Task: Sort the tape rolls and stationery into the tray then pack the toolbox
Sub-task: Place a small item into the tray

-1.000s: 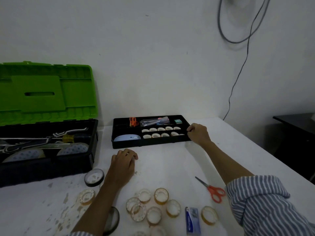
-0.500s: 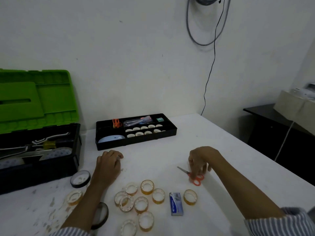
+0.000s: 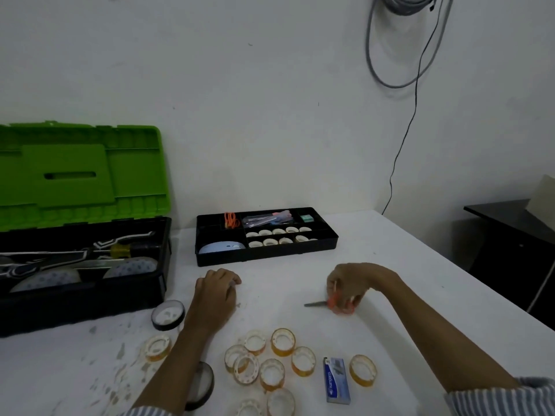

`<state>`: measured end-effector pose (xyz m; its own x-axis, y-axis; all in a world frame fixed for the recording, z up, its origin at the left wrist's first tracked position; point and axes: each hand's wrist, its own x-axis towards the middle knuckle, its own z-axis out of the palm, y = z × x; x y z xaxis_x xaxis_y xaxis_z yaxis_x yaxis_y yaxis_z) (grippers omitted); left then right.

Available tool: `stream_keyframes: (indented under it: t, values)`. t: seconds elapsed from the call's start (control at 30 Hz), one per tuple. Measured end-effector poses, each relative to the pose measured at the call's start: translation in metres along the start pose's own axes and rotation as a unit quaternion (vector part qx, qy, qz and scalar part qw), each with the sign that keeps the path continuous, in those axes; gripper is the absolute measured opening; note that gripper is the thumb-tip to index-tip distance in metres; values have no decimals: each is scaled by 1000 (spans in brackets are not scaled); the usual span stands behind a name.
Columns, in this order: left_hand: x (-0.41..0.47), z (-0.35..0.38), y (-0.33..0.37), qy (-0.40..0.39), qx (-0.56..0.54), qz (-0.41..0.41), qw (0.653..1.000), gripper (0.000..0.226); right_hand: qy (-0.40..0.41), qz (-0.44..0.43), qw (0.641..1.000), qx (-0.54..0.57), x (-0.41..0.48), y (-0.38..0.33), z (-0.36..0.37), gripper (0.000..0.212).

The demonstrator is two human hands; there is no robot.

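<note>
1. Small orange-handled steel scissors [image 3: 329, 304]: judged light and stiff, with pointed blades. They are best taken by the plastic handle loops, with the tips kept away from the fingers.
2. Right hand [image 3: 351, 283]: in front of the black compartmented plastic tray [image 3: 267, 257], toward its right end. The fingers curl round the orange loops, so the handles sit under the hand and the closed blades project leftward. Whether the scissors are clear of the white table [image 3: 420, 280] cannot be told.
3. Left hand [image 3: 214, 295]: in front of the tray's left end, resting on the table with fingers loosely curled and nothing visible in it.
4. Amber-tinted clear tape rolls [image 3: 283, 341]: clustered further in front of the tray, on the person's side of both hands.
</note>
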<state>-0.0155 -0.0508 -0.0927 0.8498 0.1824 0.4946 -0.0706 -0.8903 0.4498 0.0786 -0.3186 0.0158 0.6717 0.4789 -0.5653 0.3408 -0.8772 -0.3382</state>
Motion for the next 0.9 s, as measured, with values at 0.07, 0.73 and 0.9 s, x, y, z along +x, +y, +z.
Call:
stream_keyframes:
  t: [0.07, 0.73, 0.9]
  values:
    - [0, 0, 0, 0, -2, -4, 1000, 29, 78, -65, 994, 42, 13, -10, -6, 12]
    - [10, 7, -8, 2, -30, -57, 998, 19, 496, -196, 818, 215, 211, -170, -68, 16]
    - [12, 7, -6, -6, -23, -66, 998, 18, 468, -168, 863, 93, 230, -177, -67, 12]
